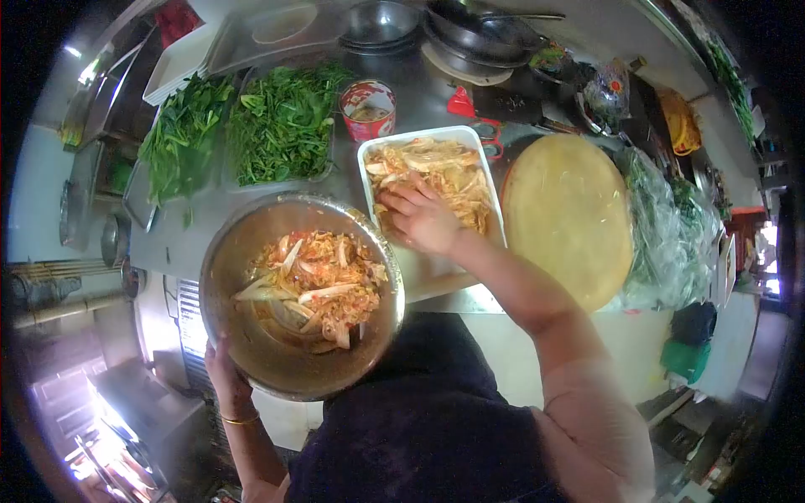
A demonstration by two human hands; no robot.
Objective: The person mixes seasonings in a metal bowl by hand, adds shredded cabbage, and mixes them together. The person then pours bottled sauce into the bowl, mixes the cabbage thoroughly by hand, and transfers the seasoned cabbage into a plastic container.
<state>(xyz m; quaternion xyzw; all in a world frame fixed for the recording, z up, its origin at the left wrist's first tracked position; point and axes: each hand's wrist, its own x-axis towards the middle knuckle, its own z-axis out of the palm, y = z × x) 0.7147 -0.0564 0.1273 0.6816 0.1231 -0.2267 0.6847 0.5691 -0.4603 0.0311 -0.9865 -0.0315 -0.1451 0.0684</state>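
Observation:
My left hand grips the rim of a large metal mixing bowl at its lower left, with the bowl tilted towards me. Seasoned, reddish cabbage pieces lie inside, some still pale. My right hand rests over a white rectangular tray, its fingers stretched out on the seasoned cabbage leaves that fill the far part. The fingertips are partly hidden among the leaves. The near end of the tray shows bare bottom.
Behind stand chopped greens, leafy herbs and a red-and-white can. Right of the tray lie a round cutting board, red-handled scissors and a cleaver. Bagged greens sit farther right; pans are at the back.

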